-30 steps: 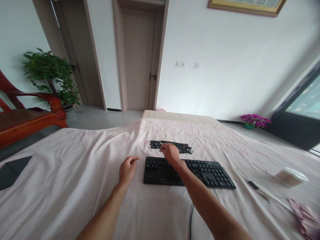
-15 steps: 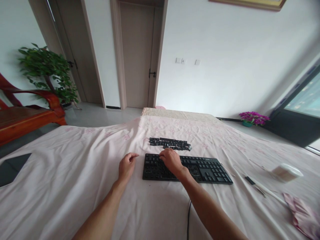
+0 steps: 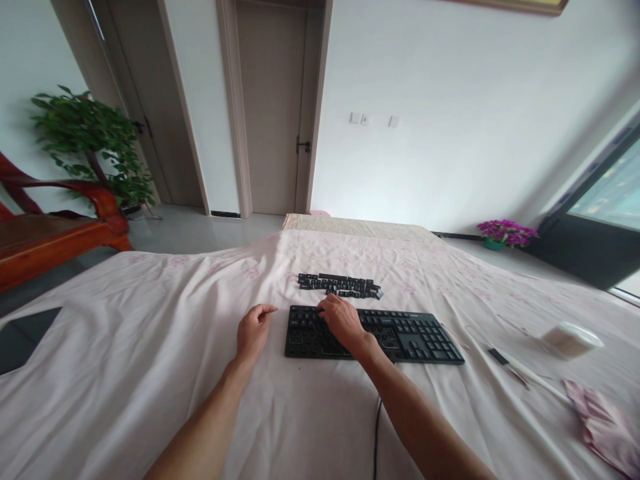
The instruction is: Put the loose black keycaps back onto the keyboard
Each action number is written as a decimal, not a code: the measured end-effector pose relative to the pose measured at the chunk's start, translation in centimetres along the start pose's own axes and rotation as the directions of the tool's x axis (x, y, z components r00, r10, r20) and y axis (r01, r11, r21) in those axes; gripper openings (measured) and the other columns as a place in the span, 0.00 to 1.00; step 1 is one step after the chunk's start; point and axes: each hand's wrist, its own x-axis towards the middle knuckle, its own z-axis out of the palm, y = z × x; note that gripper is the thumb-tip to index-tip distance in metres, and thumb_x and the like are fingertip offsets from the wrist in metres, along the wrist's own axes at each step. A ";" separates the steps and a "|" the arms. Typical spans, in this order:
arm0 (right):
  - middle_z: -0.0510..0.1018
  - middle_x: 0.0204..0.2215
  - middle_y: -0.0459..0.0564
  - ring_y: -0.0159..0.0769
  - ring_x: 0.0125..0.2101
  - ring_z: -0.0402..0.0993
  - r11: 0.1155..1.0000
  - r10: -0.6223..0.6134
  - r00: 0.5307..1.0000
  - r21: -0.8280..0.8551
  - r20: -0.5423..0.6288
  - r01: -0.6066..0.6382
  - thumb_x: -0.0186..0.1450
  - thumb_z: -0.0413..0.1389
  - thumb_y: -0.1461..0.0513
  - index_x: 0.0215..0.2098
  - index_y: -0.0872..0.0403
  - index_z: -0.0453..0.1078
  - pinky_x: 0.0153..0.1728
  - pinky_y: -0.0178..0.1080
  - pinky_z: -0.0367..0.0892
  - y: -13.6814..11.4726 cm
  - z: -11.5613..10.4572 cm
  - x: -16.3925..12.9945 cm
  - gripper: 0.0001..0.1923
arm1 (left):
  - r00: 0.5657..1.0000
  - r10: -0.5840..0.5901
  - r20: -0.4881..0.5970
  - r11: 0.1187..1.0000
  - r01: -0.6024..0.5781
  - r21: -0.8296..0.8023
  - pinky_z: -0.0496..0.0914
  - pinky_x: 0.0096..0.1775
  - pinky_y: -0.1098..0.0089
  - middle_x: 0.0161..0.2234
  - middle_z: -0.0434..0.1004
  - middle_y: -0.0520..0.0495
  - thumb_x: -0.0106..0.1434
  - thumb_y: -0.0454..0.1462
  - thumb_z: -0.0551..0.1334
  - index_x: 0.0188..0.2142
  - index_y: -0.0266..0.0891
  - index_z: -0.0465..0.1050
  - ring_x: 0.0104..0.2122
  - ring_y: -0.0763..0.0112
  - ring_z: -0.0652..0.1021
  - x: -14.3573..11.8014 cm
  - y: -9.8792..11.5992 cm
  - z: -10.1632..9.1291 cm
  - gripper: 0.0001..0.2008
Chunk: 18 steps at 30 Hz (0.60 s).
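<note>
A black keyboard (image 3: 425,337) lies flat on the pale flowered cloth (image 3: 300,420); much of its left and middle part shows bare sockets without keycaps. My right hand (image 3: 341,319) rests over it with its fingertips drawn together at the upper rows, and what they hold is hidden beneath them. Just left of the keyboard, my left hand (image 3: 254,327) hovers or rests on the cloth with thumb and forefinger pinched; anything between them is too small to make out. Beyond the keyboard, several loose black keycaps (image 3: 345,285) lie in uneven rows.
On the right are a brush with a black end (image 3: 499,356), a clear tub (image 3: 571,339) and a pink cloth (image 3: 600,423). A black cable (image 3: 377,433) runs towards me from the keyboard. At far left lies a dark flat panel (image 3: 27,339).
Both hands keep nearly the same pose and place. The whole view has shifted very slightly; no object has visibly moved on the cloth.
</note>
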 end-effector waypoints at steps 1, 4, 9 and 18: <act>0.75 0.41 0.49 0.36 0.43 0.71 1.000 0.003 1.000 -0.001 -0.001 -0.003 0.67 0.53 0.62 0.43 0.51 0.73 0.41 0.34 0.61 0.0 0.0 0.0 0.08 | 1.000 0.001 0.001 1.000 -0.001 0.000 0.69 0.47 0.66 0.39 0.82 0.48 0.58 0.37 0.56 0.37 0.42 0.77 0.41 0.65 0.79 0.0 0.0 0.0 0.12; 0.75 0.42 0.50 0.36 0.42 0.71 1.000 0.025 1.000 0.002 -0.005 -0.025 0.68 0.53 0.62 0.43 0.51 0.73 0.41 0.34 0.61 0.0 0.1 0.0 0.08 | 1.000 0.001 0.005 1.000 -0.001 0.000 0.69 0.47 0.66 0.39 0.82 0.48 0.58 0.37 0.56 0.37 0.41 0.77 0.41 0.65 0.79 -0.1 0.1 -0.1 0.12; 0.75 0.42 0.50 0.34 0.43 0.71 0.996 0.034 0.996 0.085 -0.080 -0.027 0.69 0.51 0.61 0.44 0.52 0.72 0.43 0.33 0.61 0.0 0.3 -1.1 0.09 | 1.000 0.002 0.001 1.000 -0.002 -0.004 0.69 0.47 0.66 0.39 0.82 0.48 0.58 0.37 0.56 0.37 0.42 0.77 0.41 0.64 0.79 0.0 0.1 0.0 0.12; 0.75 0.40 0.49 0.36 0.44 0.69 0.999 -0.037 0.997 0.018 -0.065 0.039 0.68 0.53 0.61 0.42 0.49 0.74 0.46 0.36 0.60 -1.1 0.9 -2.9 0.09 | 1.000 -0.001 -0.004 1.000 0.001 -0.004 0.69 0.47 0.67 0.39 0.82 0.48 0.57 0.37 0.56 0.36 0.42 0.78 0.41 0.65 0.79 0.0 0.1 0.0 0.12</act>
